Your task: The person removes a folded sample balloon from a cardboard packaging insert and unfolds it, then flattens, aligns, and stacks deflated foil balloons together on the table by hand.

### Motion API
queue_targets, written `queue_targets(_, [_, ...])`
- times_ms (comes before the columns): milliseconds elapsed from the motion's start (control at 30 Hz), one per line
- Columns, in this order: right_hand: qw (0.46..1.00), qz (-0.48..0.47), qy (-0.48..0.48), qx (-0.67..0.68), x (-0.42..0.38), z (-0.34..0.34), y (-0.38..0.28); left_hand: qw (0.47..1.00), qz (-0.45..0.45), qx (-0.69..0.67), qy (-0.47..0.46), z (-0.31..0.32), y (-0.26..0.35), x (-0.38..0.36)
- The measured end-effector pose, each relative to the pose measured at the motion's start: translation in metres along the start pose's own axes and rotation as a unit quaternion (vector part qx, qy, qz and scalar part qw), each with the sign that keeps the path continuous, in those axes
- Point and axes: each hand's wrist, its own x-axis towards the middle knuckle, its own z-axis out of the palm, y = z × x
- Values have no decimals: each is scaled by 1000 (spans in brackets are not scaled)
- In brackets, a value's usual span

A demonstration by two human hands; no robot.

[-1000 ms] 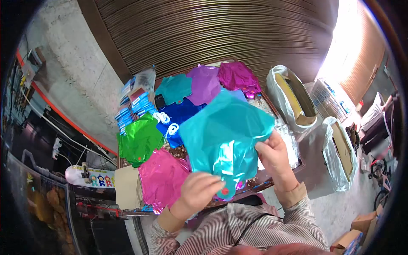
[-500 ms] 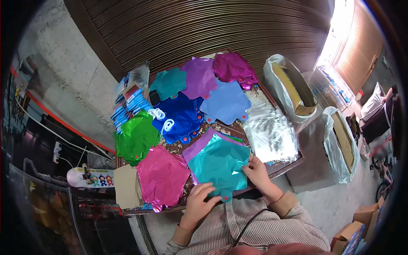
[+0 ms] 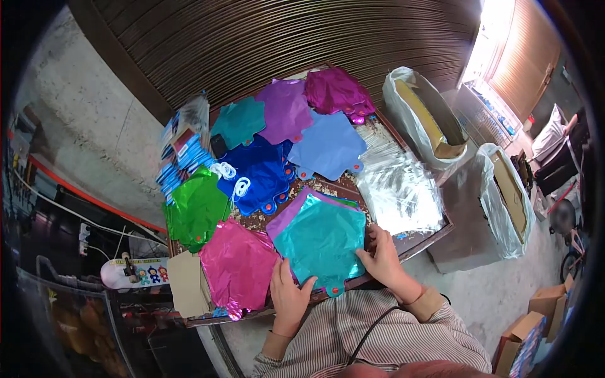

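A flat teal foil balloon (image 3: 318, 236) lies in front of me, its tab with a red dot facing my body. A purple one (image 3: 287, 217) shows from beneath its upper left side. My left hand (image 3: 291, 296) rests at the lower left edge of the teal balloon, fingers raised and thumb apart. On the opposite side, my right hand (image 3: 381, 261) has its thumb at the balloon's right edge and its fingers spread. Neither hand grips anything. A pink foil balloon (image 3: 239, 268) lies just left of my left hand.
Green (image 3: 198, 211), dark blue (image 3: 255, 173) and light blue foil balloons (image 3: 328, 145) lie farther back, with white cords (image 3: 241, 187) among them. Clear plastic sleeves (image 3: 403, 195) cover the table's right side. Beyond it stand containers lined with white bags (image 3: 394, 94).
My left hand has shifted left and its fingers have straightened. My right hand's fingers have come apart from their pinch at the edge. The teal balloon lies flatter, and the view has shifted slightly.
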Motion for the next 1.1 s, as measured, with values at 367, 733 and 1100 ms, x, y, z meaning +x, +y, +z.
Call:
queue_targets(367, [999,2,-8,50,13,10,1,999,-19,-30,30,14,-2,10])
queue_targets(733, [994,50,3,96,24,6,4,984,-60,-164,23,19,7,14])
queue_targets(1100, [999,2,14,40,30,5,7,991,-34,-123,46,28,-6,17])
